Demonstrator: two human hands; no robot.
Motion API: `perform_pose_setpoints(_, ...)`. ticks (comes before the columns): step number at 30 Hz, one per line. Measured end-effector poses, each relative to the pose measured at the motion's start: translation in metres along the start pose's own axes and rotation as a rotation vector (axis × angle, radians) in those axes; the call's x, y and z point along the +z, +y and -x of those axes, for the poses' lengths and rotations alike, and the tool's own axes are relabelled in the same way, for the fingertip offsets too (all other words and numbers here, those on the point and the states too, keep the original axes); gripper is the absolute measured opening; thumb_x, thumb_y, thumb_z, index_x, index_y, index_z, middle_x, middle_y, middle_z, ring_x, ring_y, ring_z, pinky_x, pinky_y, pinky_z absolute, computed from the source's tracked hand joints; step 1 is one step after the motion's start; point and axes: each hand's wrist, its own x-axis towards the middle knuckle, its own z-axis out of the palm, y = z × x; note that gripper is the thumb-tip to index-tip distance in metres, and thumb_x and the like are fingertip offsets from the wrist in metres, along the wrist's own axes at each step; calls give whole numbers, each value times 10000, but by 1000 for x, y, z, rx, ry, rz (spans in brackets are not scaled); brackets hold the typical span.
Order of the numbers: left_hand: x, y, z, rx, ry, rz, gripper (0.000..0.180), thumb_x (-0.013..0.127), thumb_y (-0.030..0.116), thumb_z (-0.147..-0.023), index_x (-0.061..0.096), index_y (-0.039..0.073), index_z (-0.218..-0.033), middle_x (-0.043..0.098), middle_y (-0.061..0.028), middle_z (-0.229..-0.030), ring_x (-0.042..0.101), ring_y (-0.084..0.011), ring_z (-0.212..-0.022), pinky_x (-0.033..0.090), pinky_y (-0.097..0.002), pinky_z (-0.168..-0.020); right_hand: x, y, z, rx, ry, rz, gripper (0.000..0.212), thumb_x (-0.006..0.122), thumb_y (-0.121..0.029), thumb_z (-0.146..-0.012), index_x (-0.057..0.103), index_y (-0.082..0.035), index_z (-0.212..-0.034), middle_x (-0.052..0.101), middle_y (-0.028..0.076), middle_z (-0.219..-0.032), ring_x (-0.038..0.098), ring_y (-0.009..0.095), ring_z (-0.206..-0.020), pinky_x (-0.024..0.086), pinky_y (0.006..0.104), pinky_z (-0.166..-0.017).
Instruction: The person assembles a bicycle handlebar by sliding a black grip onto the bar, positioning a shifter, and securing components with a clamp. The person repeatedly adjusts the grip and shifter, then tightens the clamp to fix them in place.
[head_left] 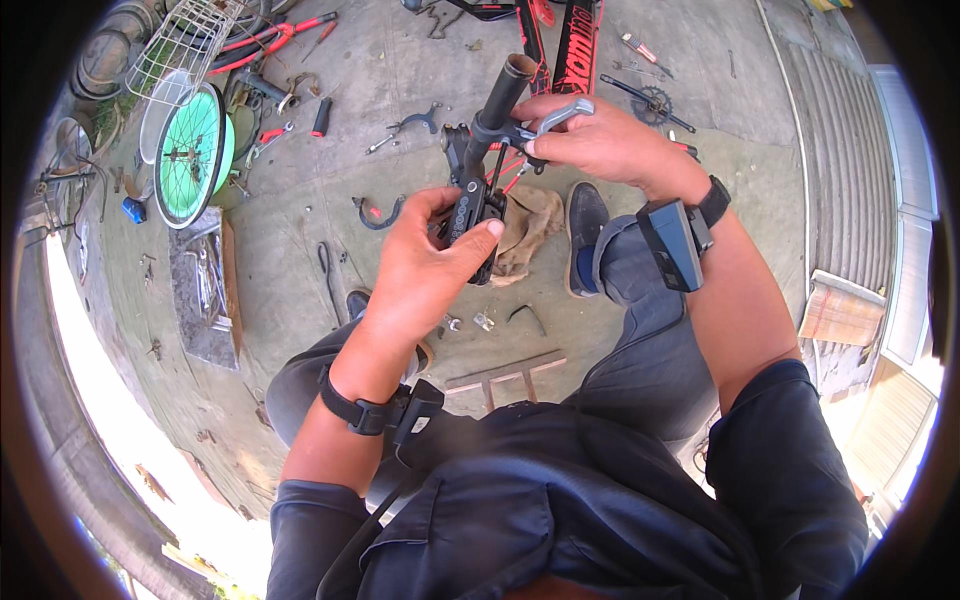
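Observation:
A bicycle frame's dark open-ended tube (499,92) stands tilted in front of me, with a clamp round it. My right hand (610,145) is closed at this clamp, its thumb and fingers on the silver quick-release lever (563,114). Below, my left hand (428,250) is wrapped round a black bicycle frame part (467,212) with round marks on its side; its exact kind I cannot make out. Thin red and black pieces show between the two hands. A brown cloth (530,232) lies under the frame part.
Black and red frame tubes (573,60) lie ahead. A crankset (652,103) rests at the right. To the left are a green-rimmed wheel (190,155), a tool tray (205,285) and a wire basket (180,48). Small parts and a wooden stand (505,372) lie near my feet.

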Motion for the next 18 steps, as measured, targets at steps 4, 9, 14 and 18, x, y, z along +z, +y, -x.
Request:
perform_pose_setpoints(4, -11, 8, -1, 29, -52, -228, 443, 719, 274, -983, 601, -71, -1235, 693, -62, -955, 644, -106, -850, 534, -282, -744, 0, -1, 1, -7, 11, -11, 467, 657, -237, -895, 661, 8, -1292, 643, -13, -861, 545, 78, -762, 433, 276, -633)
perform_pose_setpoints(9, -11, 6, -5, -93, -162, -19, 346, 583, 264, -1059, 601, -28, -1244, 720, -90, -984, 704, -160, -804, 548, -283, -690, 1, -4, 3, 18, 16, -49, 463, 664, -220, -892, 661, 9, -1294, 655, -9, -905, 554, 78, -793, 442, 275, -652)
perform_pose_setpoints(14, -7, 2, -1, -215, -217, 233, 421, 462, 363, -1099, 594, -3, -1259, 734, -143, -989, 742, -226, -802, 575, -315, -645, 1, -6, 3, 36, 1, -49, 469, 668, -208, -891, 656, 18, -1301, 672, -4, -932, 565, 75, -819, 449, 263, -679)
perform_pose_setpoints(18, 2, -12, 3, -376, -395, 809, 511, 402, 455, -1105, 577, 16, -1301, 728, -170, -965, 730, -251, -740, 580, -325, -602, 0, -5, 2, 32, -12, -59, 470, 670, -205, -891, 655, 18, -1305, 675, -4, -940, 567, 73, -823, 449, 256, -684)
